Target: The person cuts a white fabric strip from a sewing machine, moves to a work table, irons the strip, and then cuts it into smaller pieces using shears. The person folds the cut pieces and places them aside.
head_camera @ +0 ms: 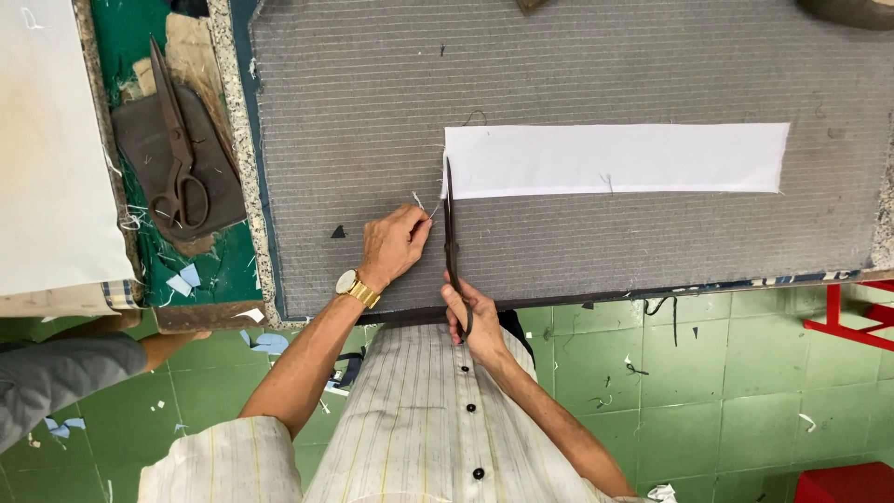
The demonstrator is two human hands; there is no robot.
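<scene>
A long white fabric strip lies flat on a grey ribbed table pad. My right hand grips the handles of dark scissors, whose blades point up to the strip's left end. My left hand, with a gold wristwatch, pinches a thin white sliver of trimmed fabric just left of the blades.
A second pair of dark scissors rests on a brown pad on the green bench at left. White cloth lies at the far left. Another person's grey sleeve shows at lower left. Scraps litter the green tiled floor; red frames stand at right.
</scene>
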